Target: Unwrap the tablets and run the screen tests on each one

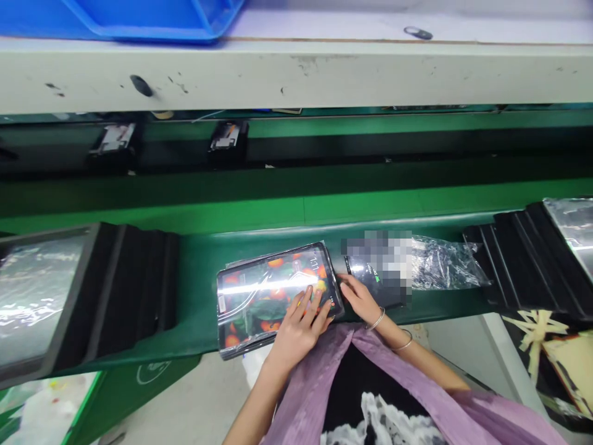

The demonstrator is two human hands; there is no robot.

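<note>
A tablet (pixel 259 290) lies on the green bench in front of me, its screen lit with an orange-and-green picture and a clock. A dark edge along its lower side suggests another tablet beneath. My left hand (pixel 301 324) rests on the screen's lower right part, fingers spread. My right hand (pixel 361 300) is at the tablet's right edge, its fingers stretched toward it and seemingly touching it. Just beyond the right hand lies a second tablet (pixel 380 284) with a dark screen and a small green mark, partly pixelated. A crumpled clear plastic bag (pixel 447 262) extends to its right.
Stacks of dark tablets lean at the left (pixel 125 290) and right (pixel 519 259). Behind runs a dark conveyor belt (pixel 324 148) carrying two devices with exposed parts. A white shelf (pixel 278 77) crosses above, with a blue tray (pixel 152 18). A green bin (pixel 143 383) stands below left.
</note>
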